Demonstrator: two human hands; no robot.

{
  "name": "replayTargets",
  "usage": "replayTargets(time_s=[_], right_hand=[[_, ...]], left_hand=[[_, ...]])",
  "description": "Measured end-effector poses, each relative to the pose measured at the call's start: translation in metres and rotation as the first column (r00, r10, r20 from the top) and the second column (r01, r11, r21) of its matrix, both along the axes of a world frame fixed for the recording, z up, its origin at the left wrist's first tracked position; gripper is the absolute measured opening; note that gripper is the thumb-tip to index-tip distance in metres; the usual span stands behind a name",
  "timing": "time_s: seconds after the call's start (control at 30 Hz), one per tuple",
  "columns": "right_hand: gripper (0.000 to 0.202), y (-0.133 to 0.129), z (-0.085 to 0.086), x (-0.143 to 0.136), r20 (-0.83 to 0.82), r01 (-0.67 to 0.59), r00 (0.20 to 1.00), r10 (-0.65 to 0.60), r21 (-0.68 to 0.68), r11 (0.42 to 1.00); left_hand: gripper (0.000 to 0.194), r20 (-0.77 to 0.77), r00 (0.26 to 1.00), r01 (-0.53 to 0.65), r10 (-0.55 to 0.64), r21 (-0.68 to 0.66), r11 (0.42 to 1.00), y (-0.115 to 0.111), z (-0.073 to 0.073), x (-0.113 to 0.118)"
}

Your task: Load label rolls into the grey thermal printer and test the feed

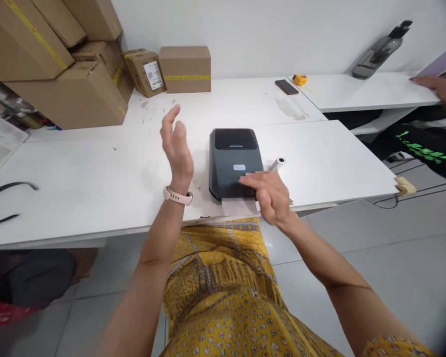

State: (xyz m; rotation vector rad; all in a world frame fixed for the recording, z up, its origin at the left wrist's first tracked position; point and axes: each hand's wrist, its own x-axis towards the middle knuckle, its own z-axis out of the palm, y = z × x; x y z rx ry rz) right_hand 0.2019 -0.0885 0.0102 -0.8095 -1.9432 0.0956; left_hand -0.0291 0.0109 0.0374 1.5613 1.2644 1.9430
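Note:
A dark label printer (235, 157) with a small light-blue button or window sits on the white table, and a white paper strip (239, 207) sticks out of its front edge. My right hand (272, 196) is over its front right corner, fingers stretched out with nothing seen in them; whether they touch the casing I cannot tell. To the left of the printer my left hand (176, 148) is raised off the table, open and holding nothing, a pink band around its wrist. Just beyond my right hand lies a thin white roll (278, 163), partly hidden.
Cardboard boxes (92, 96) are stacked at the back left, with a smaller box (185, 69) by the wall. A phone (286, 87), a yellow tape measure (300, 79) and a grey bottle (379, 53) stand farther right. Another person's hand (440, 89) rests at the right edge.

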Motion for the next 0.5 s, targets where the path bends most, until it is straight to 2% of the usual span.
replayTargets(time_s=[0.03,0.1,0.17,0.23,0.3,0.4,0.5], right_hand=[[0.049,0.006,0.008,-0.002,-0.036,0.002,0.999,-0.007,-0.115,0.993],[0.061,0.026,0.026,-0.008,-0.156,-0.012,0.987,-0.048,-0.365,0.931],[0.073,0.050,0.039,-0.016,-0.286,-0.078,0.955,-0.071,-0.479,0.874],[0.079,0.070,0.044,-0.026,-0.379,-0.135,0.922,-0.084,-0.516,0.846],[0.078,0.081,0.043,-0.034,-0.427,-0.157,0.900,-0.090,-0.509,0.846],[0.068,0.082,0.038,-0.043,-0.454,-0.150,0.886,-0.091,-0.468,0.871],[0.059,0.078,0.035,-0.048,-0.472,-0.177,0.879,-0.068,-0.456,0.872]], left_hand=[[0.065,-0.091,0.995,0.053,-0.048,0.046,0.998,-0.002,0.010,0.007],[0.068,-0.269,0.948,0.190,-0.169,0.053,0.980,-0.005,0.022,0.024],[0.072,-0.364,0.890,0.296,-0.276,0.001,0.955,-0.007,0.023,0.041],[0.073,-0.371,0.859,0.357,-0.353,-0.060,0.932,-0.010,0.018,0.054],[0.071,-0.360,0.851,0.375,-0.383,-0.093,0.922,-0.013,0.010,0.060],[0.069,-0.397,0.840,0.362,-0.370,-0.097,0.927,-0.019,0.004,0.061],[0.065,-0.429,0.833,0.342,-0.349,-0.097,0.935,-0.024,0.006,0.058]])
